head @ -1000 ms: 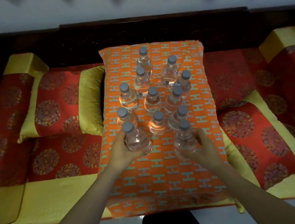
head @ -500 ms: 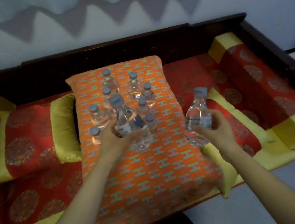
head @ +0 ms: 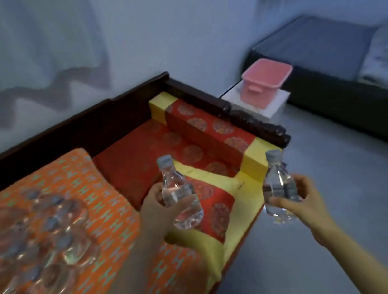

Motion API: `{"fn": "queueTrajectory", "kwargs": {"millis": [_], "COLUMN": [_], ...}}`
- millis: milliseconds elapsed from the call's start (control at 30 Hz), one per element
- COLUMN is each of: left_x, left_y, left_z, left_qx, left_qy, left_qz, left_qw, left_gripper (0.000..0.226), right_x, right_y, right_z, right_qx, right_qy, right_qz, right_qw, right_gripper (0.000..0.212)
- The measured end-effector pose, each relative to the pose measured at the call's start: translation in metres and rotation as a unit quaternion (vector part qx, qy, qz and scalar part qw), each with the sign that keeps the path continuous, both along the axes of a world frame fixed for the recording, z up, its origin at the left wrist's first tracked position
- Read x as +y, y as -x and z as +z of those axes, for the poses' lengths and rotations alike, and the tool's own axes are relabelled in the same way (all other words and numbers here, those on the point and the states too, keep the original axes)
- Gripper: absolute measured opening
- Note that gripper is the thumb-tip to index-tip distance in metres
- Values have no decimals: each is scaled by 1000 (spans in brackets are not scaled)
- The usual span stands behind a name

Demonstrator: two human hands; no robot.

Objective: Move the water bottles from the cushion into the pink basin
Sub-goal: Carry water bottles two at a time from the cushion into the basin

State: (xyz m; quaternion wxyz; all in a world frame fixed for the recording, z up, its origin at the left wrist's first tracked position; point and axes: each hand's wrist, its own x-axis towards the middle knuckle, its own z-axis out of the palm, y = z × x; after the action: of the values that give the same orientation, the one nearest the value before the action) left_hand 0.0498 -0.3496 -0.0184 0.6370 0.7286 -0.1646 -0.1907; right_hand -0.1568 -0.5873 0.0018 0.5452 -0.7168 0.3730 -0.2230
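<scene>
Our left hand (head: pixel 158 210) and right hand (head: pixel 302 200) each wrap one clear plastic water bottle (head: pixel 178 194) (head: pixel 278 185); the square pink plastic basin (head: pixel 267 81) sits far right. Slick bottles could slip from either grip mid-carry.

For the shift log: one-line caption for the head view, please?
Left hand and right hand each carry a water bottle toward the pink basin.
</scene>
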Motion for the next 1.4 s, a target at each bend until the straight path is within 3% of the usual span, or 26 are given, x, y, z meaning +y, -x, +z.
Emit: {"fn": "queueTrajectory", "kwargs": {"millis": [200, 333, 600, 967, 1400], "left_x": [-145, -261, -388, -587, -809], "left_y": [38, 65, 75, 18, -78], "left_z": [7, 17, 22, -10, 4], "left_qx": [-4, -18, -6, 21, 18], "left_qy": [0, 3, -27, -24, -22], "left_qz": [-74, -98, -116, -80, -19], "left_qw": [997, 995, 993, 996, 999], "left_gripper": [43, 42, 53, 55, 64], "right_x": [-113, -211, -350, -546, -778], "right_y": [66, 97, 115, 59, -51], "right_z": [7, 12, 12, -6, 13], "right_qx": [1, -19, -27, 1, 1], "right_qy": [-16, 3, -10, -17, -49], "right_qz": [-40, -78, -112, -83, -34], "right_qw": [999, 997, 993, 996, 998], "right_gripper": [66, 58, 60, 61, 63]}}
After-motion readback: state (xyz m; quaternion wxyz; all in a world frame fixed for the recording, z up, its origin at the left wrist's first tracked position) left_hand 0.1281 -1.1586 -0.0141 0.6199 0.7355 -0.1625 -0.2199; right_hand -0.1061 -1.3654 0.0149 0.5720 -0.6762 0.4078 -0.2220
